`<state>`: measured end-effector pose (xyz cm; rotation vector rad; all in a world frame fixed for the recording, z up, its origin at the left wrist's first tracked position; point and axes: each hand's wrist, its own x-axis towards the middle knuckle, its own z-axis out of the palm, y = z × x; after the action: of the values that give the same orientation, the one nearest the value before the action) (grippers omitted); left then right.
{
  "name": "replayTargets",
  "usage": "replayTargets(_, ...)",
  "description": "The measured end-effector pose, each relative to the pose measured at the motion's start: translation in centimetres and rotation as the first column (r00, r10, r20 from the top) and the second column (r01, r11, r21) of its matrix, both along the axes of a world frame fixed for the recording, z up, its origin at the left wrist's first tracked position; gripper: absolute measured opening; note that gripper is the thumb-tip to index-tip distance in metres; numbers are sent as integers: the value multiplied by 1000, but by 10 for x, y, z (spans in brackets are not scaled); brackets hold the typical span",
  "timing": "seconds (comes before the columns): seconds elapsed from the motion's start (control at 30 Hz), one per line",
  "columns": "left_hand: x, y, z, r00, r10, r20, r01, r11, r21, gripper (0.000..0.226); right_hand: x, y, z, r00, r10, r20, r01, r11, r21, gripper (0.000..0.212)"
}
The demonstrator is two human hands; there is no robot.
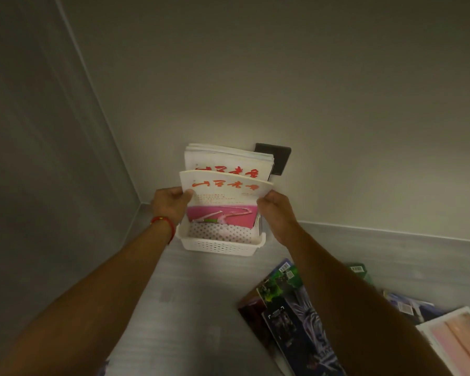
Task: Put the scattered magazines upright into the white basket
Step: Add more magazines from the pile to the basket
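Note:
A white perforated basket [217,246] stands on the grey floor against the wall, near the corner. Several magazines [228,160] stand upright in its back part. In front of them I hold a white magazine with red lettering and a pink picture [223,202], upright, its lower edge inside the basket. My left hand [171,204], with a red string on the wrist, grips its left edge. My right hand [276,210] grips its right edge. More magazines [288,308] lie flat on the floor at lower right.
A dark wall plate [278,158] sits behind the basket. Two grey walls meet in a corner left of the basket. A pale pink and white magazine [456,340] lies at the far lower right, beside other scattered covers.

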<state>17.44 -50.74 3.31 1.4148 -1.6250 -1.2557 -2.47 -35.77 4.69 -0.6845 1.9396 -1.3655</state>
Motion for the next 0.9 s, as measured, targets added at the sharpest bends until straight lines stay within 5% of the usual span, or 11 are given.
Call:
replayTargets(0.1,-5,0,4,1000,-27,-7,27,999,45,41,1,9,-3,969,35,243,-7,993,-118,44)
replayTargets(0.2,-13,6,8,985,-61,-163,88,982,166,65,-1,27,-11,961,-5,278,27,997,-75,71)
replayTargets(0.3,-15,26,7,986,-48,-162,76,983,169,68,-3,70,-22,997,31,73,-32,999,9,51)
replayTargets(0.4,-14,62,3,998,-51,24,51,998,-24,51,-8,135,-43,995,61,-77,-54,995,89,33)
replayTargets(0.53,-24,151,-25,960,-255,116,271,952,-144,51,-16,238,-77,950,29,-310,47,971,234,24)
replayTargets(0.63,-41,231,-55,854,-447,266,489,865,-116,46,-38,323,-94,920,1,-391,157,915,371,29)
replayTargets(0.8,-82,343,-92,545,-733,408,803,596,-1,55,-77,435,-100,880,-172,-443,407,753,517,27)
replayTargets(0.9,-97,385,-108,420,-753,507,869,494,13,58,-81,465,-108,882,-75,-465,356,753,553,23)
